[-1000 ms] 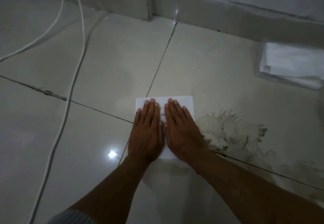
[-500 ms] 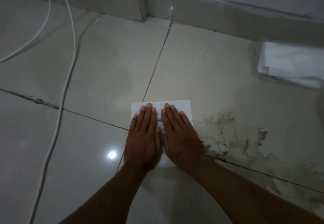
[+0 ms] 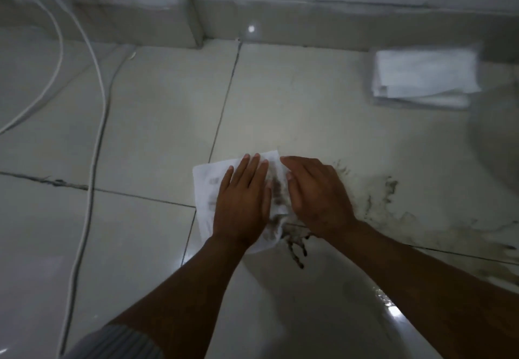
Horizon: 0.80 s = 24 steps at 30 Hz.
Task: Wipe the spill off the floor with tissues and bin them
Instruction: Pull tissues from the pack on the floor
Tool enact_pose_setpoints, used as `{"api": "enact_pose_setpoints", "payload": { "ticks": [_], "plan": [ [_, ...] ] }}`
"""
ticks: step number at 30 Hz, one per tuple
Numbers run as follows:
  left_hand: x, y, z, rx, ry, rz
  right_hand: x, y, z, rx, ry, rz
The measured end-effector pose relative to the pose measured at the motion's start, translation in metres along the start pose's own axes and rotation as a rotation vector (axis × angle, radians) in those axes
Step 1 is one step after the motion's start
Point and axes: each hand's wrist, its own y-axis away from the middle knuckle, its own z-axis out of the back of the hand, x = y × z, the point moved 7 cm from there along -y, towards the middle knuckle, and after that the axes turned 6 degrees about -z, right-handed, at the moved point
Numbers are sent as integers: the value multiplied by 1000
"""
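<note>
Both hands, left and right, lie on the tissue, spill rightward, tissue stack behind.

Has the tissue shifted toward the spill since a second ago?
Yes. The tissue has slid right past the tile joint into the spill; its edge is now stained.

My hands were flat and side by side on a clean tissue; now my right hand has angled across it toward my left hand. The tissue is bunched and stained dark between them. A dark smear now trails just below my right wrist.
</note>
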Motion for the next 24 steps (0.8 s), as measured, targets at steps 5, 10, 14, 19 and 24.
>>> {"api": "enact_pose_setpoints", "payload": {
  "ticks": [5,10,14,19,24],
  "plan": [
    [-41,-45,1,-60,62,-111,-48,-10,41,-116,37,-119],
    [-88,-103,-11,-84,68,-225,-102,-19,82,-197,54,-227],
    [-117,-147,-25,-71,77,-254,-136,-26,99,-262,81,-244],
    [-144,-195,-44,-60,94,-253,-169,-44,104,-250,138,-261],
    [-149,-231,-60,-72,40,-313,-190,-76,100,-123,208,-255]
  ]
}}
